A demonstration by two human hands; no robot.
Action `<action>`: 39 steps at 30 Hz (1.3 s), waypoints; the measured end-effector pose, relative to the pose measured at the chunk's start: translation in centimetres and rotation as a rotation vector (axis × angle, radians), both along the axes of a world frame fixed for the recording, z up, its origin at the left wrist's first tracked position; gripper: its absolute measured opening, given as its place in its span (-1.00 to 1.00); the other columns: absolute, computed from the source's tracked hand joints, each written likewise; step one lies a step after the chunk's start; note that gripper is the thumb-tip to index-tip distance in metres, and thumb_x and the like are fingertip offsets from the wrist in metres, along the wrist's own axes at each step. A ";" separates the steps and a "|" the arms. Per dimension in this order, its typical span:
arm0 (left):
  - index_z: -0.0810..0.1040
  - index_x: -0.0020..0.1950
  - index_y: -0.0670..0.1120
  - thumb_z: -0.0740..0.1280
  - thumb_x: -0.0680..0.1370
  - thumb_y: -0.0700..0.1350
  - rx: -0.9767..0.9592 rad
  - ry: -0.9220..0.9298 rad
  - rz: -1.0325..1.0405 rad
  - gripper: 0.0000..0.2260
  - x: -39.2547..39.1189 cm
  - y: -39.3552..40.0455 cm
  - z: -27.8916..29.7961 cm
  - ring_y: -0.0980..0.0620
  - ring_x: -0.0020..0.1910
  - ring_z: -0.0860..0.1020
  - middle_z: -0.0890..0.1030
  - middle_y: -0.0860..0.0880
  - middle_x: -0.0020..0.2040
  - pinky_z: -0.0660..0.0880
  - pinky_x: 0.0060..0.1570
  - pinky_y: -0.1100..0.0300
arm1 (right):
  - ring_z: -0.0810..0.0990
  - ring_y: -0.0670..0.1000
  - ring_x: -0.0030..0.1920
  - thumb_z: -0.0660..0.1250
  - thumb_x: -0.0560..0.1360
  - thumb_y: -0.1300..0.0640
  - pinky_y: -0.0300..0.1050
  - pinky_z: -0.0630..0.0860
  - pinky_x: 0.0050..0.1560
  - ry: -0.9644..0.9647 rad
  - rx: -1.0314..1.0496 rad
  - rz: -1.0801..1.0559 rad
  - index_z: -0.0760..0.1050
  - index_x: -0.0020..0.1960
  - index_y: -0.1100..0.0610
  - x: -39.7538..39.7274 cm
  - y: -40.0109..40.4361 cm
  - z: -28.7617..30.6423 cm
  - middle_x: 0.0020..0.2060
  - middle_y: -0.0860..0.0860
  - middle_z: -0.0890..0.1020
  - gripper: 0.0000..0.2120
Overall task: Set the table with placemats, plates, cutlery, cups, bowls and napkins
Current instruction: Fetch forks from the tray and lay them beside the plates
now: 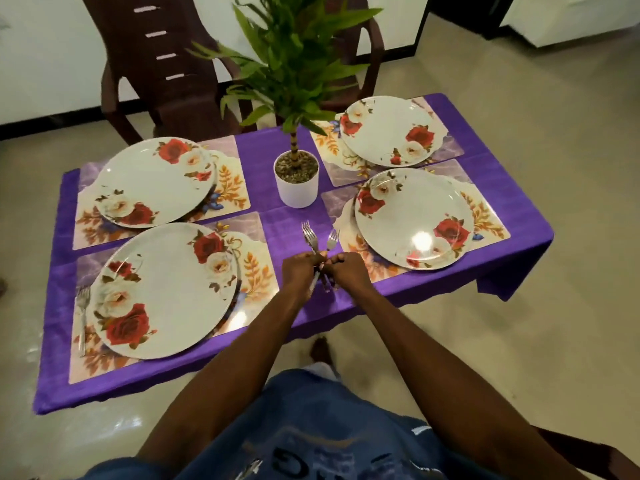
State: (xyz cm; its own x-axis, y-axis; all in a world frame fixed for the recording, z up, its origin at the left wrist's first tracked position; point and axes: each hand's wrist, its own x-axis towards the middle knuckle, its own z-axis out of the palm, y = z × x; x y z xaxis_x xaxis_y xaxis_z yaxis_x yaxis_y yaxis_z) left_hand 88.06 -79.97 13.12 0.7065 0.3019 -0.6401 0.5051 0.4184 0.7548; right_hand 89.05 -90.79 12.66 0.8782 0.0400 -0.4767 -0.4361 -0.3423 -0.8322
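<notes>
Both hands meet over the table's near centre — left hand (pixel 300 270) gripping the bunched forks (pixel 313 239), right hand (pixel 341 268) pinching one fork (pixel 332 240) free, likely for the near-right plate (pixel 412 218).

Both hands meet mid-table: left hand (pixel 300 271) and right hand (pixel 346 270) grip a bunch of forks (pixel 317 239), tines pointing away. Four plates on placemats; one fork (pixel 82 318) beside near-left plate (pixel 162 291).

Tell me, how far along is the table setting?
Done: four placemats, each with a plate, and one fork beside the near-left plate. In hand: left hand and right hand together grip more forks. Left: forks for three places; no cups, bowls or napkins are visible.
</notes>
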 end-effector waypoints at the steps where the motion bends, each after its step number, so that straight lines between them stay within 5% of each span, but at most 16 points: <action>1: 0.64 -0.29 -0.23 0.47 0.42 -0.35 -0.004 0.009 -0.013 -0.90 0.9 -0.4 -0.2 -0.09 -0.35 0.59 0.64 -0.23 -0.28 0.56 -0.32 0.13 | 0.45 -0.07 -0.57 0.41 0.41 0.31 -0.24 0.39 -0.47 0.025 0.008 -0.019 0.54 -0.29 0.33 1.0 -0.7 0.0 -0.56 0.05 0.53 -0.86; 5: 0.67 -0.32 -0.20 0.51 0.38 -0.29 0.024 0.037 -0.079 -0.91 3.6 -2.1 -1.1 -0.10 -0.29 0.60 0.67 -0.24 -0.24 0.56 -0.20 0.04 | 0.50 -0.07 -0.47 0.41 0.40 0.33 -0.28 0.39 -0.49 0.158 0.059 -0.123 0.57 -0.18 0.27 4.5 -3.0 0.3 -0.43 0.09 0.55 -0.97; 11: 0.61 -0.29 -0.18 0.44 0.49 -0.22 0.186 0.062 -0.019 -0.84 5.9 -1.5 -0.5 0.03 -0.57 0.56 0.61 -0.02 -0.50 0.45 -0.54 0.23 | 0.52 0.06 -0.44 0.31 0.43 0.40 -0.19 0.41 -0.42 0.186 0.026 -0.133 0.57 -0.20 0.30 8.2 -5.4 -0.5 -0.38 0.19 0.58 -0.91; 16: 0.62 -0.13 -0.25 0.43 0.52 -0.13 0.200 0.109 0.003 -0.83 5.9 -0.8 -1.2 -0.27 -0.44 0.62 0.65 -0.25 -0.32 0.52 -0.48 0.00 | 0.55 0.08 -0.49 0.31 0.43 0.39 -0.21 0.44 -0.48 0.098 -0.235 0.105 0.61 -0.22 0.34 9.3 -5.3 -1.2 -0.39 0.21 0.61 -0.88; 20: 0.63 -0.12 -0.22 0.44 0.51 -0.15 0.242 0.119 0.058 -0.87 5.7 -2.0 -0.8 -0.08 -0.48 0.60 0.66 -0.17 -0.31 0.51 -0.52 0.13 | 0.65 0.20 -0.07 0.30 0.49 0.25 -0.07 0.53 -0.10 -0.038 -0.477 0.258 0.57 -0.11 0.29 9.4 -4.8 -2.0 -0.10 0.23 0.66 -0.88; 23: 0.64 -0.10 -0.21 0.44 0.52 -0.16 0.252 0.125 0.065 -0.88 5.2 -2.5 -0.6 0.01 -0.47 0.60 0.67 -0.13 -0.29 0.51 -0.52 0.23 | 0.62 0.21 0.06 0.26 0.55 0.23 -0.13 0.45 -0.08 -0.099 -0.589 0.289 0.54 0.07 0.32 8.9 -4.6 -1.2 0.01 0.21 0.64 -0.81; 39: 0.65 -0.08 -0.20 0.43 0.52 -0.15 0.304 0.112 0.066 -0.89 4.8 -2.2 -2.0 -0.02 -0.31 0.63 0.69 -0.13 -0.22 0.56 -0.26 0.13 | 0.66 0.09 -0.01 0.29 0.60 0.14 -0.18 0.46 -0.12 -0.275 -0.710 0.455 0.54 0.15 0.20 8.2 -5.3 -1.9 0.03 0.11 0.66 -0.81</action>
